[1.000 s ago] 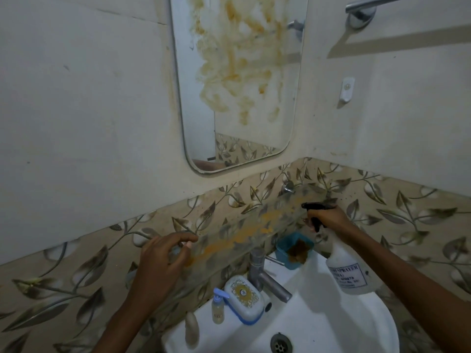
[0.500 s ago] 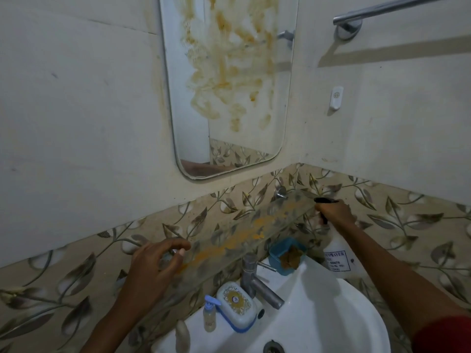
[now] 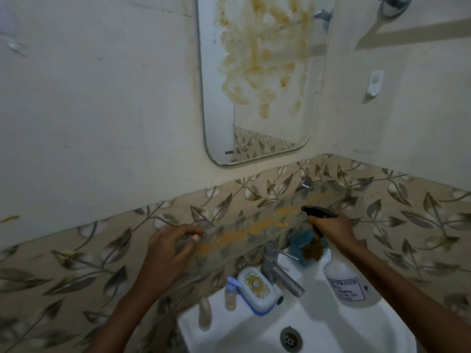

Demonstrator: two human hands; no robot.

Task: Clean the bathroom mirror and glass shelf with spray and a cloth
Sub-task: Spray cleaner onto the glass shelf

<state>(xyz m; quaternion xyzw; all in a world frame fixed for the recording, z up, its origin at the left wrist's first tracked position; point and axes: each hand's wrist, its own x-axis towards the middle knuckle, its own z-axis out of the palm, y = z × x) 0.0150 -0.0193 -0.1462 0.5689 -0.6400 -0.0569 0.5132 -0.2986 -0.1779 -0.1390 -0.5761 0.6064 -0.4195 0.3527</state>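
A rounded mirror (image 3: 260, 80) hangs on the wall, smeared with orange-brown stains over its upper part. Below it a glass shelf (image 3: 254, 231) runs along the leaf-patterned tiles, with an orange streak along it. My right hand (image 3: 331, 229) grips the black trigger of a translucent spray bottle (image 3: 348, 281), its nozzle over the shelf's right part and pointing left. My left hand (image 3: 170, 247) hovers at the shelf's left end, fingers curled and apart, holding nothing. A blue cloth (image 3: 305, 247) with a brown patch lies on the basin rim behind the tap.
A white basin (image 3: 318, 324) with a drain sits below, with a steel tap (image 3: 277, 268). A white-and-blue soap box (image 3: 257, 287), a small pump bottle (image 3: 230, 295) and a beige bottle (image 3: 204, 312) stand at its left rim. A white wall hook (image 3: 373, 84) and a towel rail mount (image 3: 392, 5) are on the right wall.
The view shifted sideways and back. My right hand with the spray bottle dipped toward the wall, then came back out over the shelf's right part. My left hand stays at the shelf's left end.
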